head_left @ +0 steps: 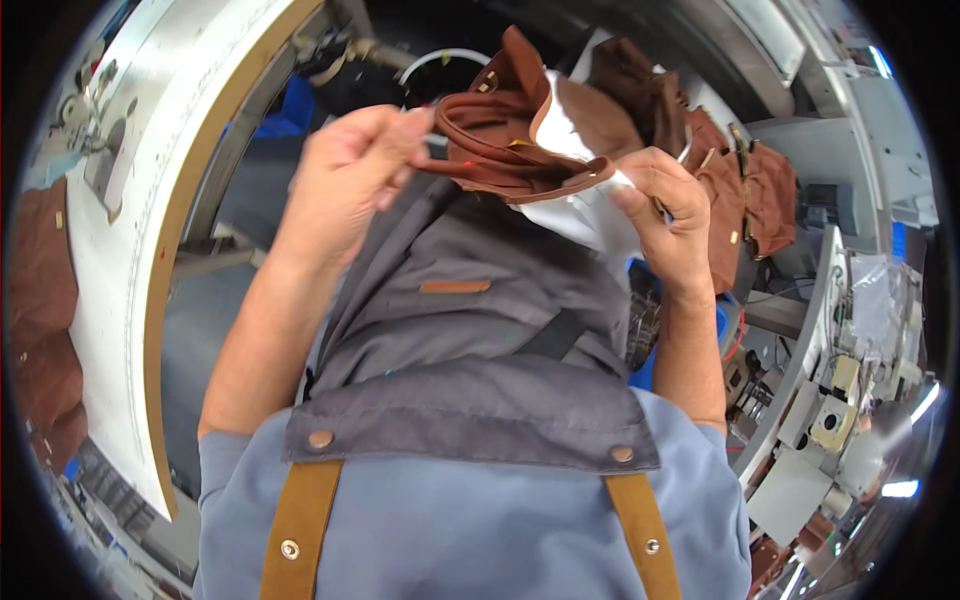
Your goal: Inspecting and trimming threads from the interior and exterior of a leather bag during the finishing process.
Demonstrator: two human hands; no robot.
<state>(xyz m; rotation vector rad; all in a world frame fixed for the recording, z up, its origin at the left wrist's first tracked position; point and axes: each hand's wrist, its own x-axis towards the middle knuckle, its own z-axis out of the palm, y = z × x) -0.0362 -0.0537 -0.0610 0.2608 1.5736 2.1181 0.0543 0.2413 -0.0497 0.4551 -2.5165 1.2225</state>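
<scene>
Up in front of my chest, a reddish-brown bag piece [500, 140] with rolled edges hangs between my two hands. White material [565, 125] shows along its inside and below its right end. My left hand [360, 165] is closed, thumb and fingers pinching the left end of the brown piece. At the opposite end, my right hand [668, 205] pinches the edge beside the white material. A small yellow spot and a red one show inside the folds; what they are is too small to tell. The grey apron [470, 290] on me lies beneath the piece.
More brown bags [770, 200] hang or lie at the right. A white table [130, 250] with a wooden edge curves along the left, brown bags [45, 320] on its far side. Blue bins [290, 108] stand low down. The right-hand bench [800, 420] carries machine parts.
</scene>
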